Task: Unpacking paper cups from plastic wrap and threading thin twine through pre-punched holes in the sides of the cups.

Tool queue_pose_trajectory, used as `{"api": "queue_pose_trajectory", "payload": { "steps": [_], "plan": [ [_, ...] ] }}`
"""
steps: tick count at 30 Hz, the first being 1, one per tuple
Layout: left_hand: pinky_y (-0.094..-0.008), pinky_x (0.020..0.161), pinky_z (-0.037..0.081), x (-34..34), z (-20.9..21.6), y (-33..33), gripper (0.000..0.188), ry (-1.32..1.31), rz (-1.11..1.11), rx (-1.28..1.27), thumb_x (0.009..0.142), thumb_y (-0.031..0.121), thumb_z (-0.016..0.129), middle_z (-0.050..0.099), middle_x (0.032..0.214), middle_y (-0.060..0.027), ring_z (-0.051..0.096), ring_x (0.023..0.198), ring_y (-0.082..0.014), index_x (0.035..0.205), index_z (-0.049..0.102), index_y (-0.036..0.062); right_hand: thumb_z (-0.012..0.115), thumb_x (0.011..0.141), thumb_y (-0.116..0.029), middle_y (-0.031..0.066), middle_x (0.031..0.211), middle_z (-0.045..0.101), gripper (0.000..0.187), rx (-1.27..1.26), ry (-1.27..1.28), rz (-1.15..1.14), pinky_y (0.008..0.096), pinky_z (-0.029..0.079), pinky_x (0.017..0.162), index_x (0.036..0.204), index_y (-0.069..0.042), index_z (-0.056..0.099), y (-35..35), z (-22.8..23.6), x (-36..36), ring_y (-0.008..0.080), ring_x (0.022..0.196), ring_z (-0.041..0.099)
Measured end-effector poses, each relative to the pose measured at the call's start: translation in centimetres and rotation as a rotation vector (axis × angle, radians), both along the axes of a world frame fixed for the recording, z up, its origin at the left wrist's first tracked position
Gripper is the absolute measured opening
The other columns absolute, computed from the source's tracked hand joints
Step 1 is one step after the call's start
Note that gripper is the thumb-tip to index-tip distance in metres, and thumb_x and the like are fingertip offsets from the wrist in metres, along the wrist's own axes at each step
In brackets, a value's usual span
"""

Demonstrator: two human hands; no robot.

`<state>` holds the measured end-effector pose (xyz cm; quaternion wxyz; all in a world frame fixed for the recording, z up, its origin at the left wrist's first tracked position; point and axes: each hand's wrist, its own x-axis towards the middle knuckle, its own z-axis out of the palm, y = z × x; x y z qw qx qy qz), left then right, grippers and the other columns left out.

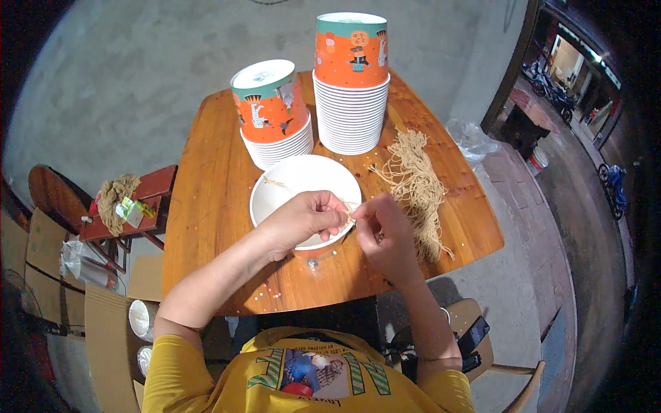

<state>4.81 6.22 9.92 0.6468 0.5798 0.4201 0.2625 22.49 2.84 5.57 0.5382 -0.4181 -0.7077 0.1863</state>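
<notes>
An upright paper bucket with a white inside stands in front of me on the table. Over its right front rim, my left hand pinches a thin beige cord. My right hand is closed on the same cord, fingertips almost touching those of the left. Exactly how the cord passes through the rim is hidden by my fingers. Another length of cord shows against the bucket's far left inside. To the right of my right hand lies a loose bundle of beige cords.
Behind the bucket stand two stacks of upside-down paper buckets, a shorter one and a taller one. Small white bits dot the wooden table. A red bench with more cord is at left, above an open cardboard box.
</notes>
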Motion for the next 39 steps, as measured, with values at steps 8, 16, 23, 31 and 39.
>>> {"api": "queue_pose_trajectory", "payload": {
  "steps": [8,16,23,31,39],
  "plan": [
    [-0.0209,0.058,0.041,0.4,0.1,-1.2,0.014,0.175,0.041,0.237,0.088,0.015,0.059,0.054,0.073,0.0014,0.047,0.065,-0.0047,0.091,0.058,0.0014,0.062,0.072,0.002,0.0081,0.077,0.050,0.018,0.004,-0.002,-0.008,0.0323,0.047,0.056,0.086,-0.005,0.052,-0.1,0.1,-0.2,0.0222,0.063,0.056],
    [-0.0264,0.059,0.044,0.9,0.7,-2.0,0.014,0.278,0.030,0.495,0.087,0.012,0.058,0.053,0.068,-0.0035,0.051,0.064,-0.0098,0.090,0.056,-0.0008,0.064,0.073,0.003,0.0004,0.072,0.049,0.016,0.238,-0.241,-0.220,0.0236,0.039,0.048,0.080,-0.006,0.052,-0.3,0.7,-0.6,0.0071,0.056,0.047],
    [-0.0275,0.061,0.045,0.9,0.7,-1.8,0.014,0.270,-0.007,0.603,0.087,0.012,0.057,0.054,0.069,-0.0028,0.052,0.065,-0.0104,0.090,0.055,-0.0008,0.061,0.079,-0.011,0.0028,0.070,0.053,0.012,-0.482,0.276,0.201,0.0252,0.042,0.049,0.086,-0.004,0.053,0.6,0.6,0.8,0.0117,0.060,0.052],
    [-0.0208,0.060,0.041,0.2,-0.5,-0.6,0.013,0.076,-0.023,0.198,0.088,0.012,0.056,0.053,0.074,0.0017,0.048,0.066,-0.0055,0.093,0.056,0.0005,0.054,0.085,-0.011,-0.0044,0.067,0.049,0.005,-0.616,0.541,0.329,0.0183,0.037,0.052,0.083,-0.006,0.054,0.4,0.0,0.4,0.0037,0.055,0.045],
    [-0.0209,0.060,0.041,0.0,-0.8,-0.6,0.014,0.105,-0.020,0.252,0.088,0.014,0.056,0.054,0.074,0.0018,0.048,0.068,-0.0049,0.093,0.057,0.0010,0.065,0.077,-0.007,0.0009,0.070,0.055,0.014,-0.122,0.090,-0.007,0.0255,0.045,0.054,0.085,-0.005,0.054,0.0,0.0,-0.5,0.0089,0.061,0.053]
  ]
}}
